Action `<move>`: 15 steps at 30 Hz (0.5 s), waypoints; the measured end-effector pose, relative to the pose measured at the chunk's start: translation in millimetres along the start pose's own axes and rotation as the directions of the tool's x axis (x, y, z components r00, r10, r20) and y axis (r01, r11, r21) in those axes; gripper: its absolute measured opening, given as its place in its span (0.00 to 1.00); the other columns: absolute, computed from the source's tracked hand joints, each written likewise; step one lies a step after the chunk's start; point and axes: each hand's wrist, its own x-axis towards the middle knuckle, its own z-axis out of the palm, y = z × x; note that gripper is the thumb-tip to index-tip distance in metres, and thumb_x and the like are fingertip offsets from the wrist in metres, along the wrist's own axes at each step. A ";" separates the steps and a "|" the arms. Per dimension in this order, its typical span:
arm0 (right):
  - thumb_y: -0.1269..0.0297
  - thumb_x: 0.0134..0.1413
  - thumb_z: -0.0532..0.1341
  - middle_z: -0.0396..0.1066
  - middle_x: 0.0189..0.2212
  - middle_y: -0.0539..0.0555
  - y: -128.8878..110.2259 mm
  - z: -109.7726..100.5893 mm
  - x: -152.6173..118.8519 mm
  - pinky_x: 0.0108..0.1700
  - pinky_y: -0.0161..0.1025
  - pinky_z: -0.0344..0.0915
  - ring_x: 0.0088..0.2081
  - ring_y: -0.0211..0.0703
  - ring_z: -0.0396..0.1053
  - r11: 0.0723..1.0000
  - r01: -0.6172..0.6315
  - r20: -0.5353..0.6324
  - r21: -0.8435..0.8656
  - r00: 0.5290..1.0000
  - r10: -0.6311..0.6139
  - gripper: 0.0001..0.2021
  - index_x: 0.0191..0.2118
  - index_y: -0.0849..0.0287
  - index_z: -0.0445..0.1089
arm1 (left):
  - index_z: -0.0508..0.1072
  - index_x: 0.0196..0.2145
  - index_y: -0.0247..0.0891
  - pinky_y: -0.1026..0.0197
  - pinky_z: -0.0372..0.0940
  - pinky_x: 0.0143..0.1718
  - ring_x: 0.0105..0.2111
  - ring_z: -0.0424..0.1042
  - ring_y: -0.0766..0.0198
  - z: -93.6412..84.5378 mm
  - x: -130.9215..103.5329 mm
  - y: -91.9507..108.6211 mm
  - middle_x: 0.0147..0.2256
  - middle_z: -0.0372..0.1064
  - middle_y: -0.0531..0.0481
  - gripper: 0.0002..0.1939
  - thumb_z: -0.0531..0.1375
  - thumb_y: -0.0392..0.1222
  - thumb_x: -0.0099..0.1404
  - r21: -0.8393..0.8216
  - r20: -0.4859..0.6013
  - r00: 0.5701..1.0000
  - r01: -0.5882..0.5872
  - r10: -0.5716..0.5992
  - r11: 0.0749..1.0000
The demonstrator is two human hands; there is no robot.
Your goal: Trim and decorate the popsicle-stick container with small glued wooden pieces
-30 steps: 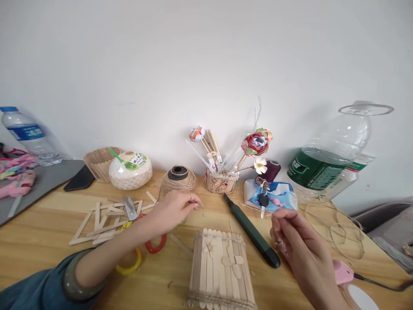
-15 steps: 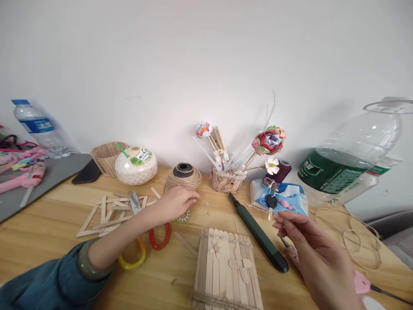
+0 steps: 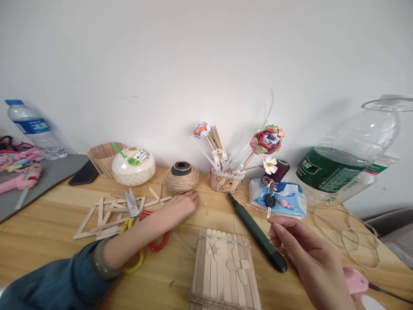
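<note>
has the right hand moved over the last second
Yes, leftward in the picture: judged against the key, the right hand was off to its right, and now its fingertips show just below it.

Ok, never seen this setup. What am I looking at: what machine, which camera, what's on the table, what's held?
No machine: these are a person's two bare hands, seen by one head-worn camera looking forward and down.

The left hand is low over the wooden table, just in front of a spool of twine; contact is unclear. The right hand is curled near a key. I can't make out anything in either grip.

Near the front edge is a piece made of wooden sticks. Left of it are scissors, partly behind the left forearm, and loose sticks. To its right is a dark green tool, with a pink corded item farther right.
</note>
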 end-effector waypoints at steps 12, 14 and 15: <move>0.50 0.48 0.64 0.70 0.21 0.48 0.4 2.8 -1.7 0.26 0.23 0.63 0.24 0.33 0.67 0.999 -0.027 0.021 0.023 0.999 0.026 0.12 0.30 0.52 0.74 | 0.67 0.49 0.35 0.50 0.68 0.42 0.43 0.70 0.57 5.5 3.6 0.3 0.48 0.66 0.44 0.15 0.57 0.42 0.67 0.272 0.156 0.980 0.077 -0.123 0.959; 0.51 0.48 0.64 0.70 0.20 0.49 0.3 3.0 -0.8 0.26 0.24 0.64 0.24 0.34 0.68 1.000 -0.017 0.035 0.017 0.999 0.016 0.12 0.31 0.53 0.75 | 0.67 0.49 0.35 0.50 0.69 0.42 0.42 0.71 0.57 4.5 3.5 2.1 0.47 0.67 0.44 0.15 0.57 0.42 0.67 0.280 0.164 0.978 0.081 -0.131 0.957; 0.51 0.48 0.64 0.70 0.21 0.49 0.3 2.7 -0.5 0.26 0.24 0.65 0.23 0.34 0.68 1.000 -0.014 0.038 0.010 0.999 0.014 0.12 0.31 0.54 0.75 | 0.67 0.49 0.35 0.50 0.69 0.42 0.42 0.70 0.57 4.0 3.4 2.8 0.47 0.67 0.44 0.15 0.57 0.42 0.67 0.276 0.161 0.978 0.084 -0.132 0.957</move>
